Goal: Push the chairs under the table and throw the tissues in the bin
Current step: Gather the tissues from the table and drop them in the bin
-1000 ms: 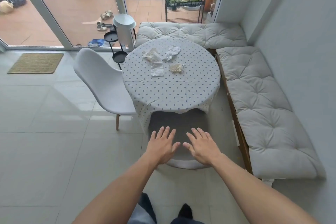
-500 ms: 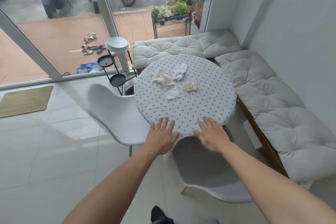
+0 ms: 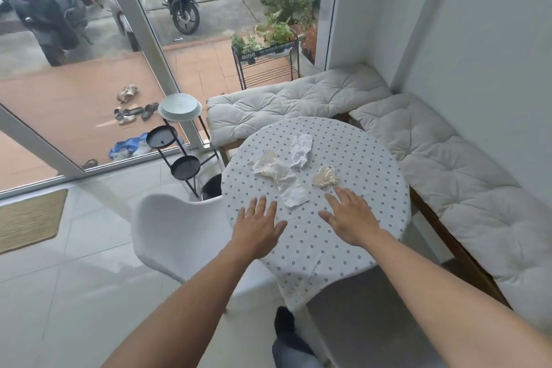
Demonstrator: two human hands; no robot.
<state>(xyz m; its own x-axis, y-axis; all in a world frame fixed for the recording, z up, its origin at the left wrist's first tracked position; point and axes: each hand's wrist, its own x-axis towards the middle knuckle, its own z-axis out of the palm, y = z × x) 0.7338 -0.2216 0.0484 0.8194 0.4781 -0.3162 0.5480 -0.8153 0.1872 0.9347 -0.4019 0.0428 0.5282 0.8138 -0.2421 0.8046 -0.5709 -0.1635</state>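
Note:
A round table (image 3: pixel 370 158) under a dotted cloth stands in front of me. Crumpled tissues lie on it: a long white one (image 3: pixel 280 176), a second white one (image 3: pixel 301 148) and a yellowish ball (image 3: pixel 325 176). My left hand (image 3: pixel 258 228) hovers over the table's near left edge, fingers spread, holding nothing. My right hand (image 3: pixel 348 215) is spread over the cloth just below the yellowish ball. A white chair (image 3: pixel 176 233) stands at the table's left. A second chair (image 3: pixel 358 317) sits low at the table's near side, mostly under the cloth. A dark bin (image 3: pixel 212 187) shows behind the white chair.
Cushioned benches (image 3: pixel 448 164) wrap the table's far and right sides against the wall. A black tiered stand (image 3: pixel 176 143) with a white lid on top stands by the glass door. A doormat (image 3: pixel 27 219) lies on the floor at left.
I have stepped closer to the table. Both hands left the near chair's back and moved forward over the tabletop toward the tissues. The near chair now sits further under the table.

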